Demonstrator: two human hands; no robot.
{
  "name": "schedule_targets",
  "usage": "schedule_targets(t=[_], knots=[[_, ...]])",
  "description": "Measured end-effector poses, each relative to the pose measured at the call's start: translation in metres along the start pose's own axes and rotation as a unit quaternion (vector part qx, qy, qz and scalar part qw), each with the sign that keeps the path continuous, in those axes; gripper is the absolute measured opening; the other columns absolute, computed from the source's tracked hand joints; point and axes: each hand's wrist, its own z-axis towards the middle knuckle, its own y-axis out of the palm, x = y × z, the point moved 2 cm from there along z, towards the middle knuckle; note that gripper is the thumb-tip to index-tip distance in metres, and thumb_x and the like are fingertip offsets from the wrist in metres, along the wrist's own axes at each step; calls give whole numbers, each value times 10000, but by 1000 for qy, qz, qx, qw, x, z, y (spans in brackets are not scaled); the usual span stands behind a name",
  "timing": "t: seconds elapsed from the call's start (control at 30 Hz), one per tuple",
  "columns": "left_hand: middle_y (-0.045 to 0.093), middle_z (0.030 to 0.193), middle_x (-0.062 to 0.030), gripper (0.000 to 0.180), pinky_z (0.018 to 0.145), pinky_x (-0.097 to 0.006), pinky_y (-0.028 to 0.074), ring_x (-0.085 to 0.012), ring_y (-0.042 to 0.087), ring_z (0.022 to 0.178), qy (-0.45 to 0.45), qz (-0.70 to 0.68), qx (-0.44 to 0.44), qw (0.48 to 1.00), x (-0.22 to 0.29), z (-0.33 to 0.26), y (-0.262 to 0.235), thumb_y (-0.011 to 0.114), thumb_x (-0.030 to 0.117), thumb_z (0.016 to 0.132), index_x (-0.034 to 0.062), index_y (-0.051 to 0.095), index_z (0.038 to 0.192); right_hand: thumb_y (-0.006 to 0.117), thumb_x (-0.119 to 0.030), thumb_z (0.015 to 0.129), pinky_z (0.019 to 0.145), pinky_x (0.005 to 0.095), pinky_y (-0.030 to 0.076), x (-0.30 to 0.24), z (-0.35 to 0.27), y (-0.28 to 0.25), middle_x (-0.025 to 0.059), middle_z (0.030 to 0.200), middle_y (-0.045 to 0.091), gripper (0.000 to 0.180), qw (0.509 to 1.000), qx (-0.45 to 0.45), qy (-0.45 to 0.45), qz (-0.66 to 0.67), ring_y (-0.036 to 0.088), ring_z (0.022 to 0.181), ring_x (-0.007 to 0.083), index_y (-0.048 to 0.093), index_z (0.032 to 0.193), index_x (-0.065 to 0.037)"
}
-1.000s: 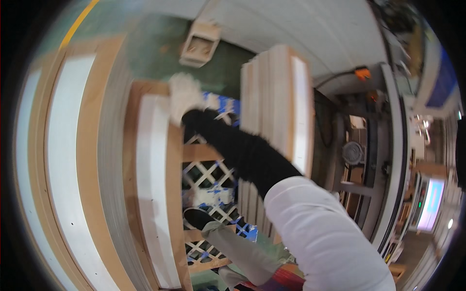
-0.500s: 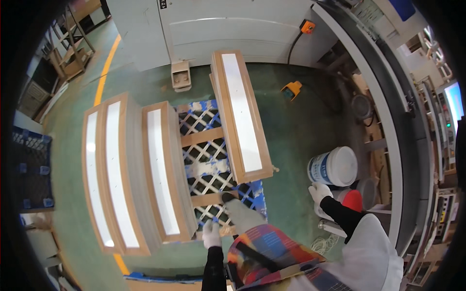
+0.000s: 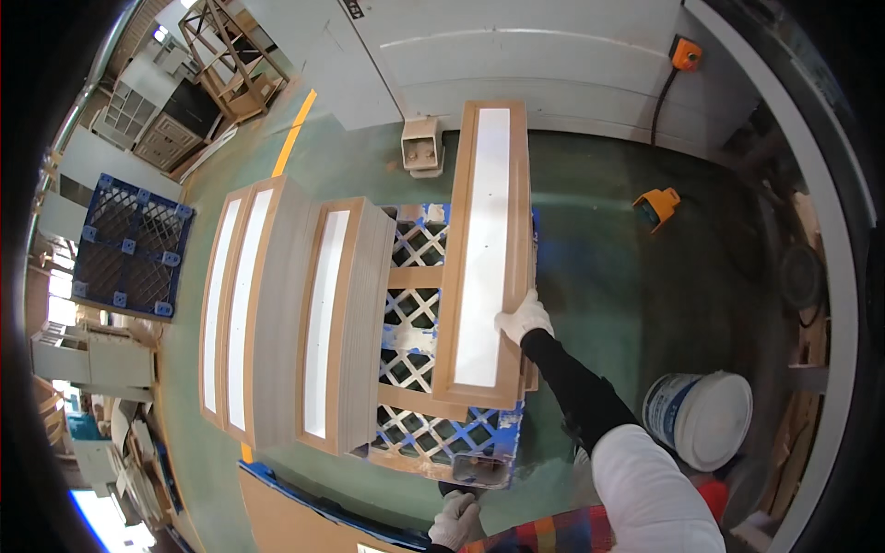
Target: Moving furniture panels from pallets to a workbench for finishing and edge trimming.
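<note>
My right hand, in a white glove, grips the right edge of the top panel on the right-hand stack. That panel is long and narrow, with a brown wood-coloured frame and a white centre. At the bottom, my left hand, also gloved, is near the pallet's front edge, apart from the panels. Its fingers look curled, and what they hold, if anything, is hidden. Under the right stack lies a blue, paint-smeared lattice pallet. More stacked framed panels stand to the left.
A white bucket stands at right, near an orange foot pedal. Behind the stacks are a grey machine wall and a beige foot-switch housing. A blue pallet and a wooden rack stand at left.
My right hand has moved from beside the bucket to the right stack's top panel. That panel now sits turned and shifted relative to the pallet. My view has shifted, and my left hand sits lower.
</note>
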Motion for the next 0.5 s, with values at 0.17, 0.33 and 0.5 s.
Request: schedule_targets(t=[0.17,0.33,0.5], knots=[[566,1246,-139,412,922,-393,458,-340,543,1129,88,24,72,993,51,-2,104,605,372,877,156,586,1227,703,-312,672,920,379,466,44,14,-14,246,1104,620,687,980,-56,-57,182,596,1067,359,487,1226,32],[653,1065,-163,348,845,-391,502,-396,614,939,136,-63,23,988,142,-8,182,624,222,871,132,597,1206,678,-67,765,872,350,504,54,-19,-60,133,1104,654,389,760,-453,-25,465,632,1016,225,618,1138,30],[613,1187,-141,515,915,-354,467,-282,613,1054,261,27,148,953,186,32,173,603,419,871,91,530,1262,656,-96,823,761,281,498,-59,-137,-83,97,954,706,245,661,-436,-74,606,648,877,142,678,1032,30]])
